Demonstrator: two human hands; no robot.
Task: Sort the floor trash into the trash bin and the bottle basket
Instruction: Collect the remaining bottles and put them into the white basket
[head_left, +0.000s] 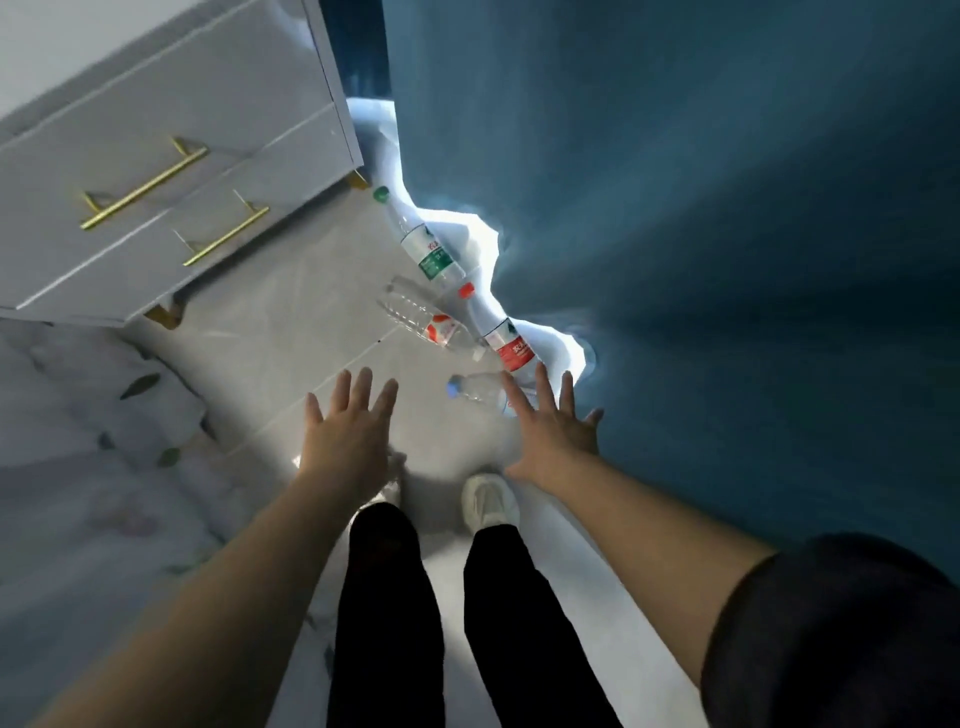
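Plainly, both hands are hovering flat over the floor, fingers spread and gripping nothing. Four plastic bottles are lying ahead by the foot of the blue curtain. The nearest, the blue-capped bottle, is lying crosswise just past the right hand, its cap pointing toward the left hand and its body partly hiding behind the right hand's fingers. So the right hand is sitting closer, and the left is hanging off to the side. Farther on, the red-capped bottle, the crushed bottle and the green-capped bottle are trailing toward the white dresser. Neither bin nor basket is showing
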